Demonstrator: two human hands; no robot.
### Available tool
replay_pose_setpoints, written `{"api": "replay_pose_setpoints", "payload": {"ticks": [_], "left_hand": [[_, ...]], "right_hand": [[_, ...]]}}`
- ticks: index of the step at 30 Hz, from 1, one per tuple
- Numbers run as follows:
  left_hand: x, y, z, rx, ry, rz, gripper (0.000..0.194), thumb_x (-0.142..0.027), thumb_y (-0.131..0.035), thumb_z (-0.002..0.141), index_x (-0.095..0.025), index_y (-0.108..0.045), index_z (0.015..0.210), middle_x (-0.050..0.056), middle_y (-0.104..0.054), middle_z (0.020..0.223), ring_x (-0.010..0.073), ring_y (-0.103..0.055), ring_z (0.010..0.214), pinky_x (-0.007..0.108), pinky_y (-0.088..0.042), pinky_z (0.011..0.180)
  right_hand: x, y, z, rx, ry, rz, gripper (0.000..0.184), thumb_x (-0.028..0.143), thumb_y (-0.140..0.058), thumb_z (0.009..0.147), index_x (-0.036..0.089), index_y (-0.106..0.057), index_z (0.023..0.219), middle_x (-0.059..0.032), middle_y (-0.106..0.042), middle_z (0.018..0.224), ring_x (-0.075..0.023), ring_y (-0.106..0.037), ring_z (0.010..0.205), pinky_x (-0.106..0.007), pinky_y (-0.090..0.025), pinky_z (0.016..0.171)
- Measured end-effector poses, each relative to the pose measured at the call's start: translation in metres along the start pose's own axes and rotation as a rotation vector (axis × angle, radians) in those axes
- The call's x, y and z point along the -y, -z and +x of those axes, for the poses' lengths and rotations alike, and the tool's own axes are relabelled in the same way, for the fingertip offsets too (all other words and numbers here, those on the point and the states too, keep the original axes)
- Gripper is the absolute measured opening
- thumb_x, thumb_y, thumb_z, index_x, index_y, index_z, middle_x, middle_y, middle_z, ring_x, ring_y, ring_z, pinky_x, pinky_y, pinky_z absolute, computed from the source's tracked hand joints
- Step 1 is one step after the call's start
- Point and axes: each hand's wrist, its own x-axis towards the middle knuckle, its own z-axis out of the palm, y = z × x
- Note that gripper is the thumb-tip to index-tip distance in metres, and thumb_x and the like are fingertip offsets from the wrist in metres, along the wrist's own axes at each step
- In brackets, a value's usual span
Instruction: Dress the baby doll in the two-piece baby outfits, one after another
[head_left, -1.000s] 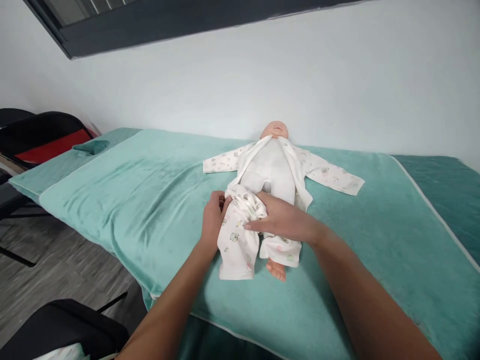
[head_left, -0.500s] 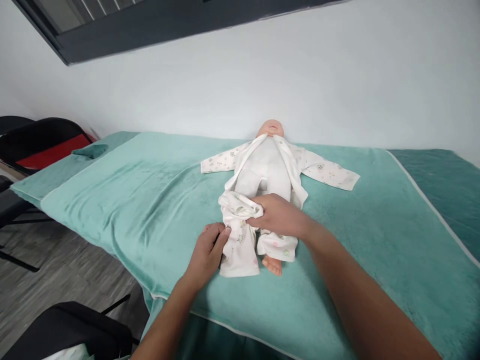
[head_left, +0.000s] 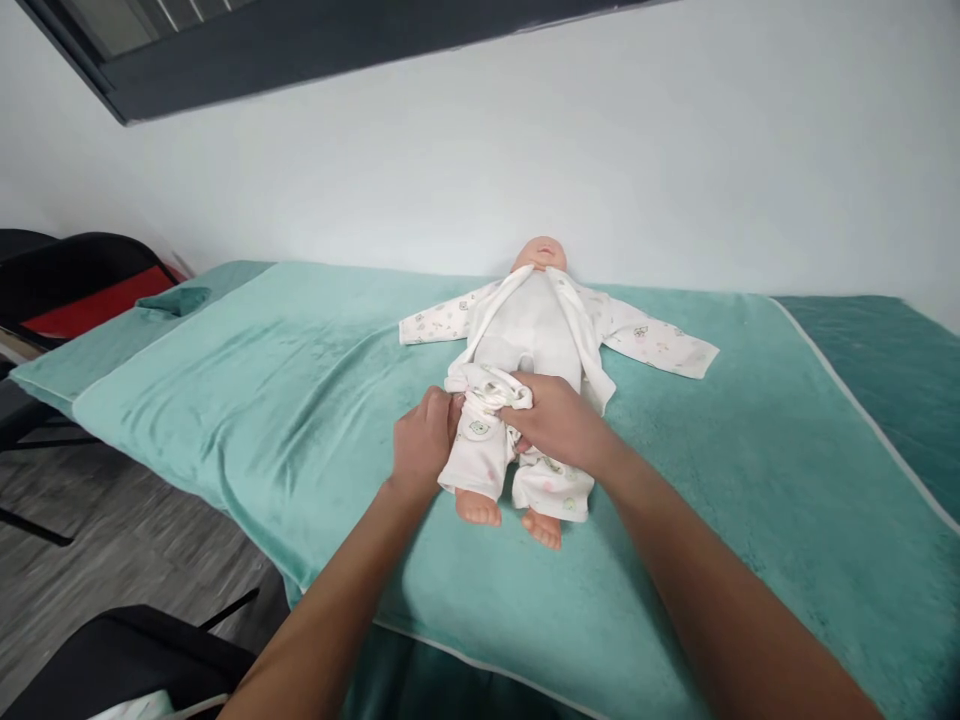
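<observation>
A baby doll lies on its back on a teal blanket, head toward the wall. It wears an open white printed jacket with sleeves spread out, and white printed trousers over both legs, with both bare feet showing. My left hand grips the trousers' waistband at the doll's left hip side. My right hand is closed on the bunched waistband at the doll's belly.
The blanket covers a table against a white wall. A black folding chair with a red seat stands at the far left. A small folded teal cloth lies near it. Another dark chair sits at the bottom left.
The trouser leg has been drawn up the doll's leg, so a second bare foot now shows. My left hand moved up from the leg hem to the waistband.
</observation>
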Motion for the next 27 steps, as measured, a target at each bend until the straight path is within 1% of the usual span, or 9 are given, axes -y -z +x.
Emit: {"api": "replay_pose_setpoints", "payload": {"ticks": [3, 7, 12, 14, 16, 19, 22, 25, 27], "left_hand": [[0.000, -0.003, 0.005, -0.070, -0.020, 0.064, 0.024, -0.036, -0.037, 0.103, -0.022, -0.048, 0.086, 0.006, -0.061, 0.082, 0.0186, -0.056, 0.065, 0.031, -0.024, 0.059], [0.002, -0.004, 0.006, -0.126, -0.034, 0.039, 0.027, -0.037, -0.039, 0.102, -0.022, -0.048, 0.082, 0.004, -0.059, 0.075, 0.0173, -0.052, 0.062, 0.031, -0.024, 0.059], [0.005, 0.002, 0.004, -0.139, 0.063, -0.285, 0.031, -0.041, -0.044, 0.100, -0.022, -0.050, 0.076, -0.001, -0.057, 0.066, 0.0155, -0.052, 0.063, 0.028, -0.035, 0.063], [0.007, 0.003, 0.007, -0.136, 0.139, -0.437, 0.029, -0.043, -0.047, 0.099, -0.021, -0.055, 0.081, 0.000, -0.061, 0.072, 0.0157, -0.055, 0.069, 0.027, -0.040, 0.067], [0.008, 0.003, 0.012, -0.097, 0.156, -0.583, 0.025, -0.043, -0.051, 0.097, -0.021, -0.062, 0.092, 0.001, -0.066, 0.085, 0.0162, -0.059, 0.079, 0.027, -0.044, 0.073], [0.010, 0.004, 0.016, -0.012, 0.055, -0.721, 0.023, -0.040, -0.053, 0.097, -0.021, -0.067, 0.100, 0.003, -0.067, 0.101, 0.0174, -0.061, 0.095, 0.028, -0.046, 0.085], [0.010, 0.007, 0.018, 0.033, 0.001, -0.794, 0.027, -0.039, -0.052, 0.098, -0.019, -0.069, 0.091, 0.006, -0.068, 0.102, 0.0189, -0.061, 0.099, 0.030, -0.045, 0.091], [0.011, 0.008, 0.020, 0.041, 0.049, -0.847, 0.034, -0.040, -0.049, 0.099, -0.018, -0.069, 0.083, 0.007, -0.069, 0.099, 0.0197, -0.062, 0.096, 0.032, -0.046, 0.089], [0.011, 0.005, 0.024, 0.013, 0.098, -0.851, 0.033, -0.041, -0.051, 0.098, -0.018, -0.069, 0.083, 0.006, -0.068, 0.099, 0.0198, -0.062, 0.095, 0.032, -0.046, 0.088]], "right_hand": [[0.001, -0.001, 0.001, -0.033, -0.016, 0.035, 0.014, 0.018, -0.052, 0.081, 0.021, -0.062, 0.090, -0.0014, -0.068, 0.086, -0.0159, -0.069, 0.065, -0.023, -0.054, 0.051], [0.002, -0.003, 0.001, -0.095, -0.047, -0.021, 0.009, 0.019, -0.050, 0.082, 0.022, -0.057, 0.085, -0.0002, -0.065, 0.080, -0.0142, -0.065, 0.054, -0.022, -0.049, 0.045], [0.001, -0.004, 0.001, -0.077, 0.021, -0.170, 0.005, 0.021, -0.052, 0.083, 0.023, -0.056, 0.086, -0.0004, -0.066, 0.083, -0.0149, -0.063, 0.061, -0.024, -0.044, 0.053], [0.002, -0.003, -0.001, -0.069, 0.056, -0.258, 0.003, 0.025, -0.056, 0.084, 0.022, -0.056, 0.086, -0.0013, -0.067, 0.085, -0.0174, -0.063, 0.071, -0.026, -0.042, 0.059], [0.003, 0.000, -0.003, -0.036, 0.075, -0.270, 0.011, 0.032, -0.059, 0.087, 0.023, -0.058, 0.092, -0.0018, -0.068, 0.090, -0.0195, -0.063, 0.080, -0.028, -0.042, 0.065], [0.004, 0.007, -0.007, 0.036, 0.108, -0.171, 0.027, 0.045, -0.065, 0.088, 0.023, -0.061, 0.103, -0.0012, -0.068, 0.098, -0.0202, -0.063, 0.087, -0.029, -0.043, 0.070], [0.004, 0.016, -0.010, 0.028, 0.159, -0.040, 0.036, 0.055, -0.066, 0.088, 0.023, -0.062, 0.103, -0.0005, -0.067, 0.099, -0.0186, -0.062, 0.088, -0.029, -0.044, 0.074], [0.001, 0.024, -0.007, -0.081, 0.194, 0.088, 0.035, 0.056, -0.064, 0.090, 0.022, -0.062, 0.096, 0.0009, -0.064, 0.087, -0.0153, -0.058, 0.077, -0.028, -0.044, 0.069], [-0.002, 0.029, -0.003, -0.215, 0.231, 0.180, 0.031, 0.052, -0.063, 0.091, 0.021, -0.061, 0.090, 0.0009, -0.062, 0.082, -0.0143, -0.056, 0.074, -0.028, -0.045, 0.069]]}}
